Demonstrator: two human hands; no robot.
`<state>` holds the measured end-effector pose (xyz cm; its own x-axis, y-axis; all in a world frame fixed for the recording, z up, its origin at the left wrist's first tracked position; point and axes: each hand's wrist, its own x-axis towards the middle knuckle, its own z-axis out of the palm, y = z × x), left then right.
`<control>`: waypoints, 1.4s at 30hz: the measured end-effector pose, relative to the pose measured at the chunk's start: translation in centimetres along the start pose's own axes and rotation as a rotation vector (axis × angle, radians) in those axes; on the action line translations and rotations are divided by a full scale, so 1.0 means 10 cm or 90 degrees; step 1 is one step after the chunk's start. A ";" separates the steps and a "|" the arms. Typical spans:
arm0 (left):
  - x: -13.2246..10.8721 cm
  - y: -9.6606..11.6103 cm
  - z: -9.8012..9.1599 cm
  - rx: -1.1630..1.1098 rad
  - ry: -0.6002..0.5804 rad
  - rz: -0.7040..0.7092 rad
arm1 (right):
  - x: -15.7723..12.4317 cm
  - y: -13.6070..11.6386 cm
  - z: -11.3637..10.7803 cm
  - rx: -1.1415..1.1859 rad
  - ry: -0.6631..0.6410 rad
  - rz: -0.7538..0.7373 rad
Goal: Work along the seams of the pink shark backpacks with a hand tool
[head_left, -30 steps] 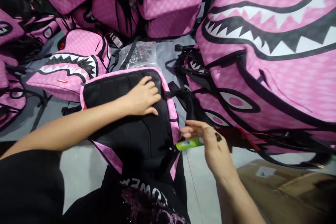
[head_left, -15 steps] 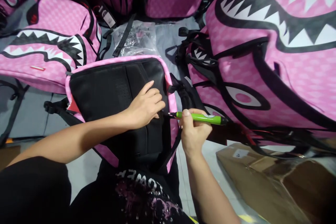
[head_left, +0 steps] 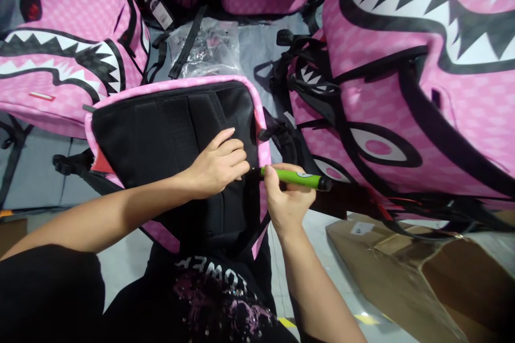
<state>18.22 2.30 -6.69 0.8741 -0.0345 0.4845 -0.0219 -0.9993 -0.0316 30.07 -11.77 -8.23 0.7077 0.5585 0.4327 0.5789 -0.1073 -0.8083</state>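
A pink backpack lies with its black padded back panel facing up, its near end against my body. On that panel, near the right side, rests my left hand. Its fingers are bent and close on the panel's fabric, the thumb hidden beneath and the little finger sticking out. My right hand grips a green marker at the pink right edge of the backpack. The marker's dark tip points left and reaches the black panel just beside my left fingertips; whether it touches is too small to tell.
Pink shark-mouth backpacks stand to the left and right, with more behind. A clear plastic bag lies on the grey table covering beyond my backpack. An open cardboard box sits at the lower right.
The marker and my right hand have moved slightly left, bringing the tip onto the panel by my left fingers. The backpack and left hand appear shifted a little left; the view has also moved.
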 end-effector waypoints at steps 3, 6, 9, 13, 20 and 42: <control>-0.01 0.00 0.01 0.002 0.004 -0.001 | 0.01 0.00 0.01 -0.011 -0.017 -0.029; -0.01 0.00 0.01 0.005 0.007 -0.003 | 0.01 -0.01 0.01 -0.047 -0.012 -0.045; -0.02 0.00 0.02 0.008 0.012 -0.003 | 0.01 -0.02 0.01 -0.052 -0.017 -0.040; -0.02 0.00 0.04 0.008 0.017 -0.002 | 0.02 0.00 0.02 -0.060 -0.009 -0.036; -0.01 0.00 0.04 0.014 0.014 -0.001 | 0.04 0.00 0.03 -0.087 -0.022 -0.040; 0.01 0.00 -0.01 -0.006 -0.015 -0.016 | 0.11 0.00 0.00 -0.033 -0.068 0.141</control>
<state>18.23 2.27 -6.54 0.8860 -0.0096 0.4636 -0.0048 -0.9999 -0.0115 30.81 -11.10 -7.74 0.7744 0.6000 0.2005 0.4363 -0.2770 -0.8561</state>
